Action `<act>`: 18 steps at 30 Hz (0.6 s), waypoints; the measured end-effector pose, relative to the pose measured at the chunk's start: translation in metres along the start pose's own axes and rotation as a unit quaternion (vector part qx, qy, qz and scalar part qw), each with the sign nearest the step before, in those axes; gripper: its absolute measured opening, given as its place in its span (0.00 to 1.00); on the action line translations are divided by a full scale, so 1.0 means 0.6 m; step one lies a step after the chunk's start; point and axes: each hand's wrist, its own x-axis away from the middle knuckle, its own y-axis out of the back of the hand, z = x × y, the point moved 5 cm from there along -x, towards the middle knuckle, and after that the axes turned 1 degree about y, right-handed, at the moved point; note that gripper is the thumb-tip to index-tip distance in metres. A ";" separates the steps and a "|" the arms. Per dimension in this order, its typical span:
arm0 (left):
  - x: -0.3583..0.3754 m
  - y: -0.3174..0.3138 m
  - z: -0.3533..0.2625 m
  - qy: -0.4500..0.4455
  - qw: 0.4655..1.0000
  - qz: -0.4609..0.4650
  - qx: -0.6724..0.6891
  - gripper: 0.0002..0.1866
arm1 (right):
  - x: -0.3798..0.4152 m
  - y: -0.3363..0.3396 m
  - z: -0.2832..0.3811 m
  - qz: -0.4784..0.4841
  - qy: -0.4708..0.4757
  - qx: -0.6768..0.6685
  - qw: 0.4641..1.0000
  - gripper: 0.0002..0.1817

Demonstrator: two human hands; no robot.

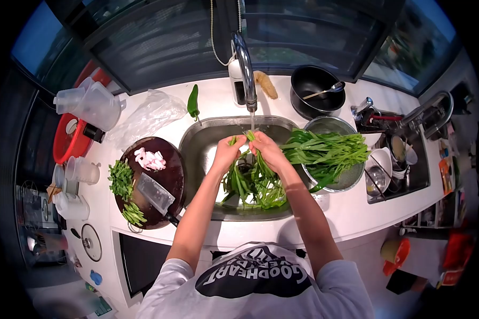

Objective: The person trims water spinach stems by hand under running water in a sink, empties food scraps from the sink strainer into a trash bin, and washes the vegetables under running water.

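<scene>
Over the sink (197, 139), my left hand (229, 152) and my right hand (267, 151) grip the stem ends of long leafy greens (265, 186). The leaves hang down into the basin. Thin water runs from the faucet (244, 69) onto the stems between my fingers. To the right, more leafy greens (327, 149) lie heaped over a metal colander (351, 179), some of them reaching past its rim. Both hands are closed, with fingertips partly hidden by the stems.
Left of the sink, a round cutting board (159, 210) holds a cleaver (155, 194), chopped greens (121, 179) and pale meat pieces (150, 159). A green pepper (193, 102) and plastic bag (151, 114) lie behind. A black pot (303, 106) and dish-filled second basin (410, 183) stand right.
</scene>
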 end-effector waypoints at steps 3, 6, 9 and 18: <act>-0.011 -0.018 -0.021 -0.014 0.999 0.017 0.033 0.11 | -0.008 -0.006 0.000 -0.015 0.012 0.022 1.000 0.09; -0.011 -0.033 -0.031 -0.040 0.998 0.033 0.033 0.11 | -0.009 0.004 0.008 -0.003 0.018 0.076 0.997 0.07; -0.007 -0.049 -0.037 -0.042 0.996 0.070 0.027 0.11 | -0.006 0.007 0.028 -0.003 0.013 0.086 0.996 0.09; -0.027 0.044 -0.070 -0.081 0.983 -0.118 0.113 0.12 | -0.026 0.007 0.009 0.015 0.033 0.133 0.990 0.12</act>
